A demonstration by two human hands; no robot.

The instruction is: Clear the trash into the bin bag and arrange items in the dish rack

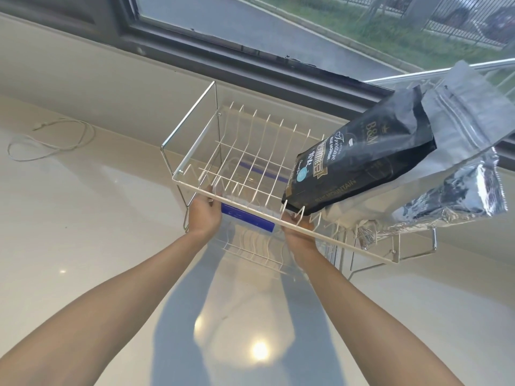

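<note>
A white wire dish rack (223,129) with two tiers stands on the pale counter below the window. Under its upper tier, both hands hold a clear plastic container with a blue clip edge (248,218). My left hand (204,215) grips its left end and my right hand (299,229) grips its right end, fingers partly hidden by the rack wires. A black coffee bag (362,160) leans tilted on the right part of the upper tier, with a silver foil bag (457,151) behind and beside it.
A thin white cable (50,140) lies coiled on the counter at the far left. The dark window frame (223,54) runs along the back above a low ledge. The glossy counter (111,246) stretches in front of the rack.
</note>
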